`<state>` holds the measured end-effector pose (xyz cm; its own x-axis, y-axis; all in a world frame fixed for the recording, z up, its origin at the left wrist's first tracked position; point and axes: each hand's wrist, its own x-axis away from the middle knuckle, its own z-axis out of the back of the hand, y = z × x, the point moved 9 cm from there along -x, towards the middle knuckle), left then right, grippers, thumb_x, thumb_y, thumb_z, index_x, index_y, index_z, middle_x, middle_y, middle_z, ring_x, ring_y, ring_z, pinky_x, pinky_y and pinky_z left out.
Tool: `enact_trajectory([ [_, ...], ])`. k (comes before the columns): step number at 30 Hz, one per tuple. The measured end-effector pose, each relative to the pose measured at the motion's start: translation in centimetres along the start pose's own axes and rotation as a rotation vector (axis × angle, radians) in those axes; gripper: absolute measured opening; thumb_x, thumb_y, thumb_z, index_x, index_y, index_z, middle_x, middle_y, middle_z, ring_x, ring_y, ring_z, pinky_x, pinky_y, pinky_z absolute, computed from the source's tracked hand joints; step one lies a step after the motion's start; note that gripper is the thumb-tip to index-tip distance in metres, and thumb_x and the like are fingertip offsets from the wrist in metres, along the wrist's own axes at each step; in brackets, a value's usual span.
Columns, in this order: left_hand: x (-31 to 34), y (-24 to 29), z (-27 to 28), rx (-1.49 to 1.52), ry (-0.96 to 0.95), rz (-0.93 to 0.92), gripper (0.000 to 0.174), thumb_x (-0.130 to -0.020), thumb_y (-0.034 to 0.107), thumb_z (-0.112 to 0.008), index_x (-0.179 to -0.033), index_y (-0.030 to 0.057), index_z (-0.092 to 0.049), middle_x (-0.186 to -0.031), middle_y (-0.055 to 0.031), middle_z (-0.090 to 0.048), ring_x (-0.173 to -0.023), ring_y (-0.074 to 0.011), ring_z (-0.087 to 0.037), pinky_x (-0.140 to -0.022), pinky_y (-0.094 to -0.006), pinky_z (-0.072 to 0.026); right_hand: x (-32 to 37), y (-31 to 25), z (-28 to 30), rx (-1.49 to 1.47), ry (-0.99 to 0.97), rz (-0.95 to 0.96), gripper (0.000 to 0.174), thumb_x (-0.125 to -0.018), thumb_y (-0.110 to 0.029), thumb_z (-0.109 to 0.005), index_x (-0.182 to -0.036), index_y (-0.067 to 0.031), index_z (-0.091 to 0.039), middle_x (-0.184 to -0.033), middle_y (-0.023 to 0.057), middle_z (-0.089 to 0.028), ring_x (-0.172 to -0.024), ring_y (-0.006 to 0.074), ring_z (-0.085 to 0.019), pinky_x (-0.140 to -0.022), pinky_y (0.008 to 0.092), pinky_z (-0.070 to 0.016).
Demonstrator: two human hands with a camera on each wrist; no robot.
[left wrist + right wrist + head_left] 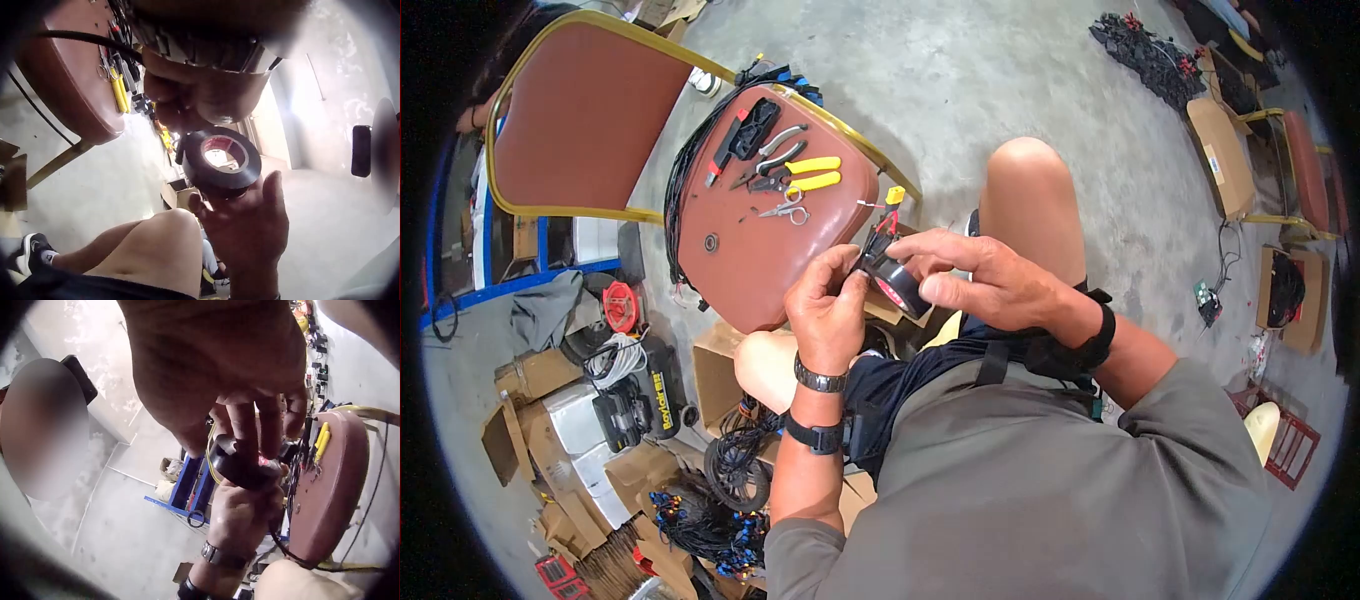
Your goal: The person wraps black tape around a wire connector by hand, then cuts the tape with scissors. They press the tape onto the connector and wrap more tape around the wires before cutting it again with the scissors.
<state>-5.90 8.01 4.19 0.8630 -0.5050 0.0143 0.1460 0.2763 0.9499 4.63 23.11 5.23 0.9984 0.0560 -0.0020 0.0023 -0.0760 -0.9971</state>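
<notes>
My left hand (828,308) pinches a bundle of black and red wires (882,234) between thumb and fingertips, with a yellow connector (894,195) sticking up from it. Just right of that grip is a roll of black electrical tape (899,286), its core red and white inside. The fingers of my right hand (990,283) bend over the roll. In the left wrist view, the tape roll (220,164) shows its open centre, with the right hand (247,231) beneath and its thumb raised. In the right wrist view, fingers reach onto the roll (240,467); the wires are mostly hidden there.
A red-brown chair seat (800,240) ahead holds yellow-handled pliers (812,165), scissors (785,212), a cutter knife (726,150) and a small ring (711,242). Black cables (675,200) hang along its side. Cardboard boxes (530,375) and bundled wires (710,530) crowd the left floor.
</notes>
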Motion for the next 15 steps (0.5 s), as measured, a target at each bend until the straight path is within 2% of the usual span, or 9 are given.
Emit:
enact_trajectory([
  [3, 0.0, -0.5, -0.4, 0.076, -0.029, 0.041, 0.033, -0.083, -0.012, -0.062, -0.115, -0.0034, -0.065, -0.094, -0.0054, -0.068, -0.077, -0.0102, -0.064, -0.066, -0.0244, -0.0535, -0.1, 2.0, 0.3, -0.14, 0.117, -0.006, 0.04, -0.105, -0.028, -0.052, -0.133, -0.0001, -0.057, -0.108, 0.0087, -0.067, -0.102, 0.0142, -0.06, -0.09, 0.0322, -0.0495],
  [4, 0.0, -0.8, -0.6, 0.118, -0.046, 0.078, 0.034, -0.083, -0.013, -0.062, -0.116, -0.0033, -0.065, -0.095, -0.006, -0.068, -0.077, -0.0108, -0.064, -0.066, -0.0246, -0.0537, -0.4, 3.2, 0.3, -0.231, 0.146, -0.035, 0.04, -0.105, -0.031, -0.052, -0.127, 0.0009, -0.061, -0.108, 0.0073, -0.067, -0.102, 0.0129, -0.059, -0.092, 0.0309, -0.0484],
  [7, 0.1, -1.3, -1.7, 0.261, -0.119, 0.202, 0.037, -0.082, -0.014, -0.061, -0.117, -0.0031, -0.063, -0.096, -0.0074, -0.069, -0.074, -0.0119, -0.065, -0.064, -0.0245, -0.0535, -0.5, 5.1, 0.5, -0.193, 0.181, -0.15, 0.039, -0.104, -0.032, -0.055, -0.122, 0.0012, -0.062, -0.107, 0.0067, -0.066, -0.1, 0.0119, -0.058, -0.089, 0.0298, -0.0485],
  [8, 0.4, -1.5, -2.2, 0.312, -0.149, 0.25, 0.038, -0.082, -0.014, -0.061, -0.118, -0.0029, -0.063, -0.096, -0.0077, -0.069, -0.073, -0.0122, -0.065, -0.063, -0.0244, -0.0533, -0.4, 6.7, 0.2, -0.257, 0.185, -0.253, 0.038, -0.101, -0.034, -0.059, -0.118, 0.0004, -0.063, -0.106, 0.0068, -0.065, -0.098, 0.0121, -0.058, -0.087, 0.029, -0.0484],
  [11, 0.6, -2.1, -3.1, 0.391, -0.165, 0.26, 0.037, -0.082, -0.012, -0.061, -0.118, -0.0025, -0.062, -0.096, -0.0069, -0.069, -0.071, -0.012, -0.065, -0.06, -0.0234, -0.0519, -0.2, 7.5, -0.3, -0.238, 0.135, -0.365, 0.034, -0.1, -0.024, -0.058, -0.123, 0.0006, -0.06, -0.118, 0.0067, -0.062, -0.112, 0.0141, -0.056, -0.1, 0.0316, -0.0441],
  [12, 0.9, -2.3, -3.4, 0.413, -0.171, 0.286, 0.036, -0.083, -0.011, -0.062, -0.118, -0.0022, -0.063, -0.095, -0.0065, -0.069, -0.07, -0.0116, -0.064, -0.059, -0.0229, -0.0513, -0.2, 8.4, -0.7, -0.349, 0.138, -0.37, 0.037, -0.096, -0.021, -0.06, -0.125, 0.0017, -0.059, -0.121, 0.0073, -0.062, -0.112, 0.0145, -0.056, -0.1, 0.0314, -0.0439],
  [15, 1.2, -2.4, -4.0, 0.425, -0.18, 0.359, 0.033, -0.085, -0.009, -0.064, -0.117, -0.0019, -0.064, -0.093, -0.0058, -0.069, -0.068, -0.0107, -0.063, -0.057, -0.0221, -0.0497, -0.5, 9.4, -0.8, -0.459, 0.192, -0.285, 0.041, -0.093, -0.029, -0.065, -0.118, 0.0034, -0.062, -0.107, 0.0071, -0.065, -0.097, 0.0146, -0.058, -0.084, 0.03, -0.0486],
])
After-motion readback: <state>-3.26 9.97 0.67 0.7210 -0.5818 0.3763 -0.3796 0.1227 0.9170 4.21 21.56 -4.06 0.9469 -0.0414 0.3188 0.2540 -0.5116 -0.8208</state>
